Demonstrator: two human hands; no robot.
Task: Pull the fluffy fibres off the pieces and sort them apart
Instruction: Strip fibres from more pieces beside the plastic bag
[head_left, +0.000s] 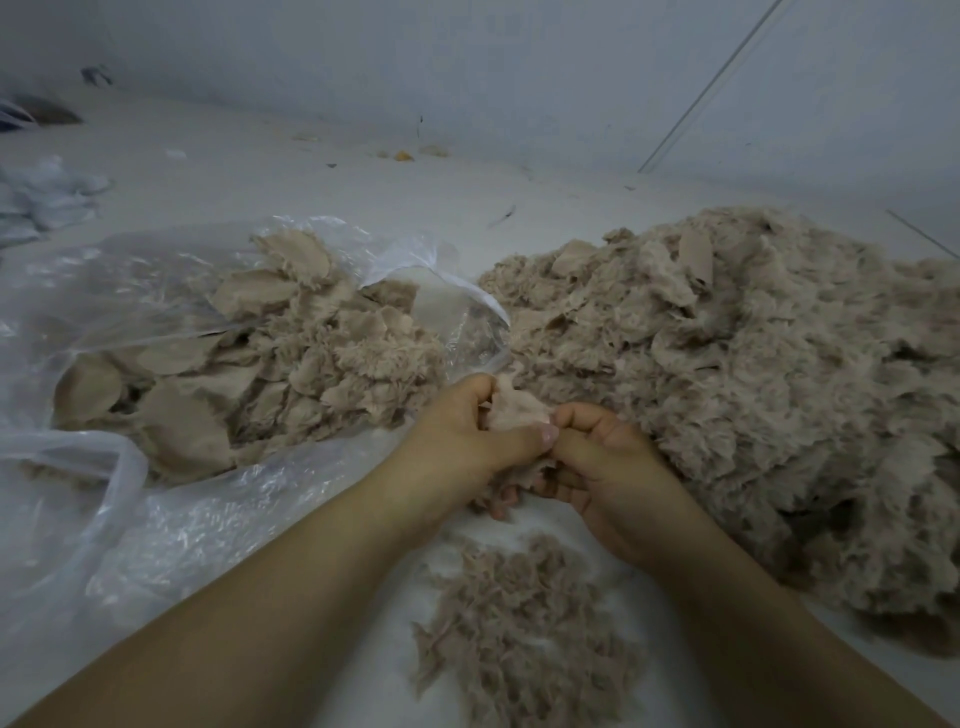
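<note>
A: Piece (519, 410) in hand, held between both hands just in front of the big unsorted heap (753, 395). Pale, floppy, fuzzy at the edges. Looks very light and soft, no stiffness; should tear or shed before it slips.

B: Where to take it?

A: Flat backing in one hand, fluff at the fringe in the other. Pinch low, near the fibre roots, I'd judge; tufts are loose.

B: Hands?

A: Left hand (462, 441) curled round the piece, thumb laid across its lower edge. Right hand (597, 467) curled too, fingers pinching the fringe, knuckles up. Thumbs nearly touching. Forearms come in low from the near edge.

B: Sorting?

A: Pulled fibres (524, 629) lie on the floor under the wrists. More pieces sit on the plastic bag (156, 519) to the left.
</note>
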